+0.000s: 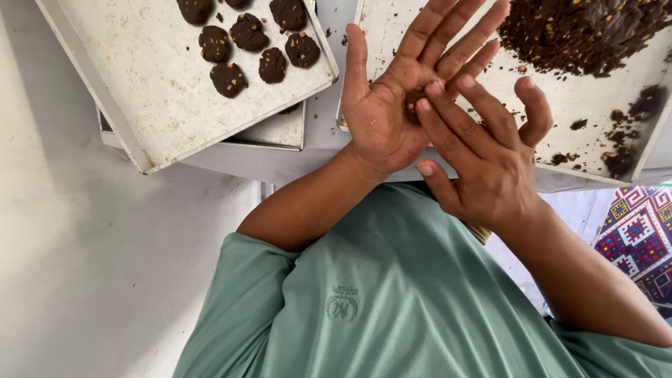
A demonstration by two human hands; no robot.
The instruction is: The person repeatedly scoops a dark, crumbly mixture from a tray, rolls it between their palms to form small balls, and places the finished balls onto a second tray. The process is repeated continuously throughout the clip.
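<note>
A dark dough ball (414, 105) lies in the left hand's (392, 105) flat palm, fingers spread. The right hand's (483, 154) fingers (437, 112), pressed together, touch its top.

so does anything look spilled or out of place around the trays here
Yes: loose dark crumbs and smears lie scattered over the pale metal tray beside the big chocolate dough pile, and the pale baking tray of shaped cookies sits askew on another tray.
</note>
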